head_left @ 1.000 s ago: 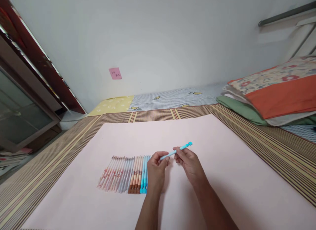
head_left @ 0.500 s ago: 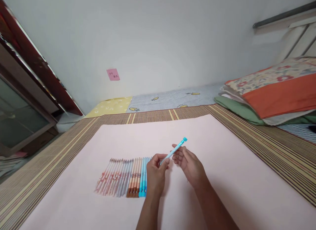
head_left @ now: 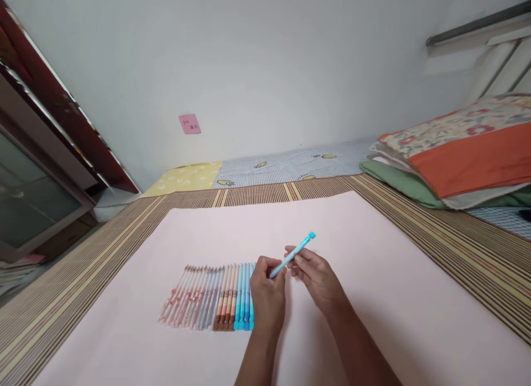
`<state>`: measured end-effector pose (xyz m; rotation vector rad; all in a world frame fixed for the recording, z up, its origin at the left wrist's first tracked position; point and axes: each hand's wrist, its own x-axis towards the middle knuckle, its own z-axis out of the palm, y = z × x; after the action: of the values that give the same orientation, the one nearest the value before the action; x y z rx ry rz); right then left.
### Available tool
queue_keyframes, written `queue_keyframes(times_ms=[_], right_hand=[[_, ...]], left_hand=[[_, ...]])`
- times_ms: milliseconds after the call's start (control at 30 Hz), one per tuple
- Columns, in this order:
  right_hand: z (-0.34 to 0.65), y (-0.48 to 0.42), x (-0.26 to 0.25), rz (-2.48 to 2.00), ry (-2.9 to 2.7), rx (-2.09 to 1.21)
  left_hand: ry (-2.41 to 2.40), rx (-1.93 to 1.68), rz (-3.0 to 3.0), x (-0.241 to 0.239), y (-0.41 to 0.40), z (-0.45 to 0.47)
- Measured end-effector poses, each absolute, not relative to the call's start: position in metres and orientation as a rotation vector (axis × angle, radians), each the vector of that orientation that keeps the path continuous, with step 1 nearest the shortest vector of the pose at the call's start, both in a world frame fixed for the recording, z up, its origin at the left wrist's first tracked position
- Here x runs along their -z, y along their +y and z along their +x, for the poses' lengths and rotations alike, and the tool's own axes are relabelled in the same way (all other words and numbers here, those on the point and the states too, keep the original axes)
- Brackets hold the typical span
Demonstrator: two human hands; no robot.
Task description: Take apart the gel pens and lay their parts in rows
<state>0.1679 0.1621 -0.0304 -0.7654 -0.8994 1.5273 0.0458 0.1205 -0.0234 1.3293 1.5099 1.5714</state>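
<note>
A light-blue pen (head_left: 305,242) with a bright turquoise cap-like end slants up to the right above the pink sheet. My left hand (head_left: 267,297) is closed around its lower end, thumb against the fingers. Higher on the barrel, my right hand (head_left: 323,278) pinches the same pen between thumb and fingers. Left of my hands several pens lie side by side in a row: clear ones with pink-red patterns (head_left: 182,300), greyish ones (head_left: 207,303), peach-and-brown ones (head_left: 226,303) and blue ones (head_left: 242,297). My left hand partly covers the right end of this row.
The pink sheet (head_left: 352,225) lies on a striped mat (head_left: 415,231). Folded bedding (head_left: 464,154) in orange, floral and green is stacked at the right. A white wall (head_left: 290,71) with a pink note (head_left: 189,124) stands behind, and a door frame (head_left: 62,98) is at the left.
My right thumb and fingers have closed onto the pen's barrel. My left hand has shifted slightly right, uncovering more of the blue pens in the row.
</note>
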Motion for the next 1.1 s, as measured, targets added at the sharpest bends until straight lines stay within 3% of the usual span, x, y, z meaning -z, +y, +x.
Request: queue_keyframes(times_ms=[467,767,1100], right_hand=[[0.172,0.164,0.032,-0.816,-0.861,-1.454],[0.169,0.163,0.029,-0.683,-0.766,-1.549],[0.170,0.165,0.035,-0.851,-0.779,-1.464]], left_hand=[[1.586,-1.615,1.629,0.025,0.119,0.049],[1.524,-1.543,1.556,0.022,0.116,0.050],[1.540,-1.521,1.556,0.021,0.114,0.052]])
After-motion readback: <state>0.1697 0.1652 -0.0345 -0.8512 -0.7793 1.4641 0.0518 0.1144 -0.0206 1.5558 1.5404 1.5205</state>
